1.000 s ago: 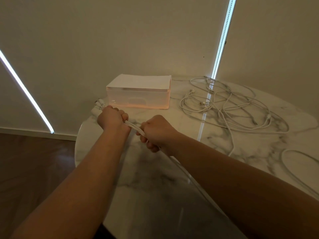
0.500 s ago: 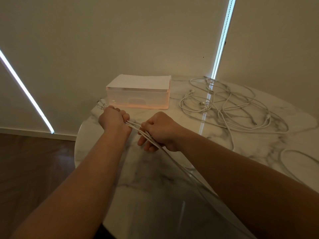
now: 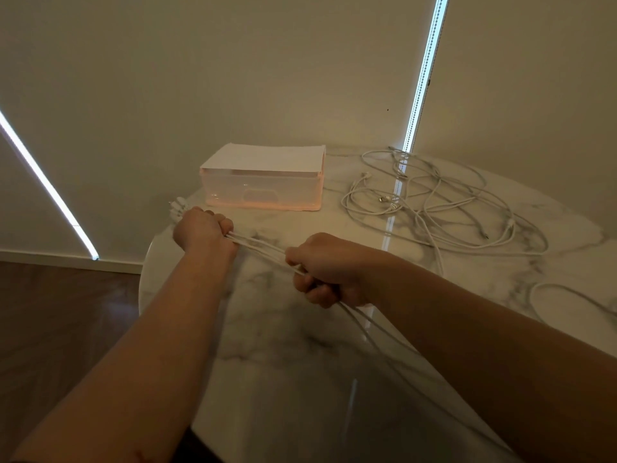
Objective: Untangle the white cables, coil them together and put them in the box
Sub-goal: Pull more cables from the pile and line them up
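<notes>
My left hand (image 3: 203, 230) grips a bunch of white cables (image 3: 258, 246) near the table's left edge, with their plug ends (image 3: 178, 206) sticking out past the fist. My right hand (image 3: 329, 269) is curled round the same bunch a short way along it, and the strands stretch taut between the two fists. Behind my right hand the cables trail down towards me under my forearm. More white cable lies in a loose tangle (image 3: 434, 208) at the back right. The translucent box (image 3: 263, 190) stands at the back, closed by a white lid.
The round marble table (image 3: 283, 345) ends just left of my left hand, with dark floor (image 3: 66, 312) below. A single cable loop (image 3: 567, 299) lies at the right edge. The wall stands close behind the box.
My right hand has slid along the bunch to the right and towards me, widening the gap between the fists. My left hand has stayed in place.
</notes>
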`<state>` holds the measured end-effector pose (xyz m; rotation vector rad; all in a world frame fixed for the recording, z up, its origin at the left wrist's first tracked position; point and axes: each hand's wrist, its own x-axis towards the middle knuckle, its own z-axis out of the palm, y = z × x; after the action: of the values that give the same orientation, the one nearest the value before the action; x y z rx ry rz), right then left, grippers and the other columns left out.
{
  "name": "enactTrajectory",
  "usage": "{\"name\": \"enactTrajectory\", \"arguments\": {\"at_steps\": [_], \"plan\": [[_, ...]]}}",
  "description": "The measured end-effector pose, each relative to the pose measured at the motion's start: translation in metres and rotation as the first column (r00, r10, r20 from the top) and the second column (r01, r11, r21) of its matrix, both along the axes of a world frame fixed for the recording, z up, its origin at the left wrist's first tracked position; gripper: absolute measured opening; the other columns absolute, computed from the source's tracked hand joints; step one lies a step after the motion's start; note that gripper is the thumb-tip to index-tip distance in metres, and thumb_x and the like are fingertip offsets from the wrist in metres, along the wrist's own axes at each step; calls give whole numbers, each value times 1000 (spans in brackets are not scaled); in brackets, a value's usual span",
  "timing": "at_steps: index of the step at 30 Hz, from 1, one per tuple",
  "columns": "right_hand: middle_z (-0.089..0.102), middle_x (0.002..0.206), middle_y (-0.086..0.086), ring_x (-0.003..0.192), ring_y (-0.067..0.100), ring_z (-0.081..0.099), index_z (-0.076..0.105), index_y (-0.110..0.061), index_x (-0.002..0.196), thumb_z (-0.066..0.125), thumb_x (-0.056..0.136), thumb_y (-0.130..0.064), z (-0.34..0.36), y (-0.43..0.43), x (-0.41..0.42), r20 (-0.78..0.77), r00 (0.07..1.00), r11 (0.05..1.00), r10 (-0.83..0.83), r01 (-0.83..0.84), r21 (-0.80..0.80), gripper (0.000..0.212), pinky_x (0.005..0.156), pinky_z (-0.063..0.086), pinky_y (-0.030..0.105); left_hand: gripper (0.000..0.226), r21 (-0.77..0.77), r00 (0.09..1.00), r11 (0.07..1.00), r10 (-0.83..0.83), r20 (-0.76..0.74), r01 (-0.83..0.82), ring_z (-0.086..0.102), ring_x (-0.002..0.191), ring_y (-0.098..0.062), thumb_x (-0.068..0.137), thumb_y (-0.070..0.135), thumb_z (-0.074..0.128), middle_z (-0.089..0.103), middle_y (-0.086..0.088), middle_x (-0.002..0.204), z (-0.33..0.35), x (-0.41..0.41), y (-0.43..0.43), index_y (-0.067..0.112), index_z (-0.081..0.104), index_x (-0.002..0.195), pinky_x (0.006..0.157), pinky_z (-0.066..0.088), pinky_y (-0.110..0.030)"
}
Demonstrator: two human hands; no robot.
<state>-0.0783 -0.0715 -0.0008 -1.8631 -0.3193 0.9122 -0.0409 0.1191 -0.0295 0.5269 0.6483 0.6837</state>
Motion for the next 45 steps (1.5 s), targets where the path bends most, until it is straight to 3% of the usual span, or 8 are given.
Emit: {"name": "enactTrajectory", "arguments": {"at_steps": [14, 23, 27, 32, 35, 37, 39, 45], "plan": [[51, 65, -5, 58, 9, 50, 54, -21, 66, 39, 103, -25, -15, -58, -23, 648, 711, 932, 272, -29, -360, 40, 65, 47, 30, 22, 109, 998, 992, -59, 13, 58, 17, 30, -9, 49, -2, 25, 21, 5, 43, 5, -8, -9, 17, 26, 61, 34, 14, -18], [47, 64, -5, 57, 9, 43, 33, -30, 65, 31, 102, -44, -35, -73, -36, 819, 507, 906, 269, 155, -393, 40, 53, 29, 28, 36, 226, 984, 962, -126, -129, 153, 20, 29, -10, 91, -8, 20, 25, 4, 41, -4, -2, 3, 14, 36, 67, 33, 17, -15], [47, 65, -5, 57, 9, 41, 30, -32, 65, 32, 102, -39, -35, -76, -36, 831, 474, 911, 291, 127, -392, 39, 50, 26, 26, 30, 514, 838, 697, -241, -489, 500, 45, 41, -16, 102, 8, 31, 45, -8, 61, -7, -4, 18, 8, 49, 79, 40, 51, -25], [47, 68, -4, 63, 17, 46, 34, -30, 65, 32, 101, -41, -38, -77, -34, 811, 517, 922, 275, 96, -374, 38, 57, 32, 32, 53, 531, 528, -116, 407, -745, 839, 62, 80, -37, 100, 42, 41, 69, -24, 89, -8, -9, 46, -2, 66, 83, 79, 49, -37], [42, 66, -6, 64, 17, 43, 33, -31, 62, 34, 100, -39, -39, -77, -31, 793, 544, 926, 273, 73, -369, 39, 53, 27, 28, 67, 418, 439, -173, 556, -706, 892, 62, 76, -31, 90, 64, 43, 72, -13, 73, 17, -27, 51, 3, 68, 80, 84, 51, -38], [43, 67, -6, 65, 16, 43, 34, -31, 62, 35, 100, -39, -39, -77, -30, 787, 554, 926, 272, 70, -370, 39, 52, 23, 23, 65, 508, 576, -303, 598, -557, 806, 63, 83, -34, 86, 67, 40, 70, -14, 85, 27, -47, 24, 9, 70, 84, 81, 52, -40], [46, 71, -6, 65, 14, 45, 44, -30, 69, 37, 101, -37, -39, -76, -29, 776, 565, 925, 281, 56, -376, 33, 53, 26, 24, 56, 638, 827, -535, 266, -496, 555, 62, 79, -26, 89, 60, 34, 68, -5, 83, 18, -65, -38, 17, 70, 83, 74, 52, -39], [61, 80, 0, 64, 13, 55, 64, -20, 106, 40, 101, -33, -39, -77, -31, 761, 598, 934, 250, 60, -353, 27, 57, 38, 24, 40, 725, 771, -622, -293, -566, 296, 52, 57, -5, 98, 44, 32, 50, 15, 55, -18, -67, -95, 35, 46, 62, 55, 34, -18]]}}
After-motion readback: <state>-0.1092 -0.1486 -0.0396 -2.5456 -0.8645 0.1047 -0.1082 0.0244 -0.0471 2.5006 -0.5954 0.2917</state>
